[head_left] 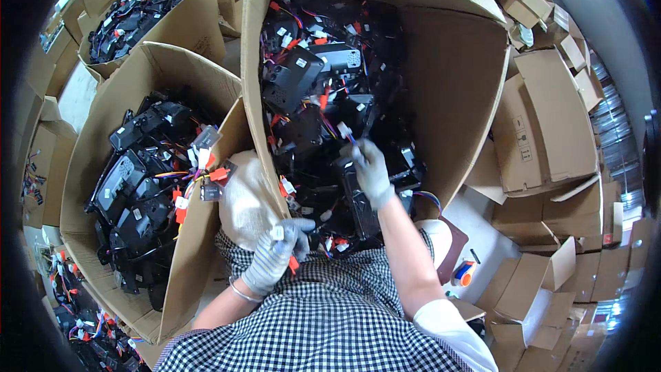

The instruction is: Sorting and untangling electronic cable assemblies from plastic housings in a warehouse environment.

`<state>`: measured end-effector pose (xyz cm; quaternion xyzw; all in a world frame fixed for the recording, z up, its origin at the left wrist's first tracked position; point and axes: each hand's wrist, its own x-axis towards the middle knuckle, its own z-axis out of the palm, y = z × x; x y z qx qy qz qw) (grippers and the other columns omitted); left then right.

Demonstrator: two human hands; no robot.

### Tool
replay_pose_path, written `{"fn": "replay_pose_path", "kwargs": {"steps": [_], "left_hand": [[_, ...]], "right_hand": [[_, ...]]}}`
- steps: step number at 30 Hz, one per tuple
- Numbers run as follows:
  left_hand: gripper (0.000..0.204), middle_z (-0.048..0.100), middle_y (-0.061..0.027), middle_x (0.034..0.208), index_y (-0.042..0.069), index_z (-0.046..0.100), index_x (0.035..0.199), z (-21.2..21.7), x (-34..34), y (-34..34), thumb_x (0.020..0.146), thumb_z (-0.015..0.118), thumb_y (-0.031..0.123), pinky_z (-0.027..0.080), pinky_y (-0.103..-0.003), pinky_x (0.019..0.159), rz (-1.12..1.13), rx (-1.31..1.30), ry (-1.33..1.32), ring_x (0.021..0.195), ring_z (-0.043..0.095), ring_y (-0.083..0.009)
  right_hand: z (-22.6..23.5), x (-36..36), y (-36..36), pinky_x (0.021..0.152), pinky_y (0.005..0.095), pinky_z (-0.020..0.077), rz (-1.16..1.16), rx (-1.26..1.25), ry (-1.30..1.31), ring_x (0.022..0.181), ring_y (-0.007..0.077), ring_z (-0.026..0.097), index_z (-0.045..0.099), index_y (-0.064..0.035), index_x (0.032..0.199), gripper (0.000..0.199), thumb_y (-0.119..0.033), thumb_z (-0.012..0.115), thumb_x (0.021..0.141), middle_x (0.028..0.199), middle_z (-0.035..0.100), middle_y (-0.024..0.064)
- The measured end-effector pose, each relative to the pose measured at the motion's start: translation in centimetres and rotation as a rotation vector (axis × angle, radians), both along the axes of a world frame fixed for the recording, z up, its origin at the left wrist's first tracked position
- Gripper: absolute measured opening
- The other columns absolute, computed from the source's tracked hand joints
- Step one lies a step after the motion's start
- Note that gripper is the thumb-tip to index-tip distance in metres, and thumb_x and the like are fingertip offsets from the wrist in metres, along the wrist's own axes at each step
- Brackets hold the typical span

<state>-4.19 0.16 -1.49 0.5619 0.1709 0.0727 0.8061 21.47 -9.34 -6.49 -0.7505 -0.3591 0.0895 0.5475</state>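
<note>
Before the seated person: large cardboard box [454,76], tilted open, filled with black plastic housings [303,76] and coloured wire harnesses. Second cardboard box [103,131] to the left, same contents. Right hand [372,172], gloved, inside the large box, pinching a white connector [344,129]. Left hand [275,255], gloved, gripping the box's near edge, fingers curled. Step judged: picking out a unit; freeing tangled wires calls for care.

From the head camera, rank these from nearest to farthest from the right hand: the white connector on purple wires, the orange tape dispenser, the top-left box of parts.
1. White connector: just above the right hand.
2. Orange tape dispenser: lower right.
3. Top-left box: far upper left.
</note>
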Motion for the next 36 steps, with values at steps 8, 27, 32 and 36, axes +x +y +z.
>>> {"fn": "replay_pose_path", "kwargs": {"steps": [8, 27, 32, 36], "left_hand": [[0.062, 0.056, -0.0115, 0.120, 0.001, 0.046, 0.128, -2.4, 6.7, -1.8, 0.092, 0.048, 0.051, 0.043, -0.036, 0.096, 0.021, -0.259, -0.136, 0.110, 0.055, -0.0212], [0.032, 0.067, -0.0075, 0.100, 0.004, 0.062, 0.112, -3.3, 4.5, -2.9, 0.086, 0.067, 0.023, 0.049, -0.029, 0.083, 0.175, 0.446, -0.319, 0.094, 0.063, -0.0165], [0.026, 0.068, -0.0123, 0.089, 0.001, 0.066, 0.101, -1.4, 4.6, -3.2, 0.078, 0.072, 0.012, 0.052, -0.029, 0.072, 0.200, 0.873, -0.204, 0.081, 0.067, -0.0196], [0.015, 0.068, -0.0088, 0.080, 0.008, 0.067, 0.085, -2.2, 4.8, -3.1, 0.071, 0.072, 0.004, 0.052, -0.033, 0.066, 0.299, 1.153, -0.301, 0.073, 0.066, -0.0236]], "right_hand": [[0.3, -9.7, -9.0, 0.081, 0.0394, 0.0437, 0.123, -0.113, -0.368, 0.090, 0.0323, 0.056, 0.063, -0.0043, 0.087, 0.017, -0.020, 0.056, 0.085, 0.094, 0.060, 0.0133], [9.6, -12.6, -10.7, 0.050, 0.0159, 0.0368, 0.184, 0.129, 0.852, 0.056, 0.0019, 0.047, 0.064, -0.0052, 0.087, 0.037, -0.042, 0.057, 0.091, 0.071, 0.059, -0.0008], [8.0, -13.3, -10.5, 0.044, 0.0158, 0.0350, 0.146, 0.173, 0.974, 0.048, 0.0021, 0.045, 0.065, -0.0055, 0.081, 0.041, -0.043, 0.053, 0.092, 0.062, 0.056, -0.0014], [6.5, -14.1, -10.4, 0.041, 0.0158, 0.0316, 0.113, 0.332, 1.154, 0.046, 0.0025, 0.043, 0.065, -0.0053, 0.080, 0.039, -0.040, 0.054, 0.092, 0.060, 0.053, -0.0022]]}}
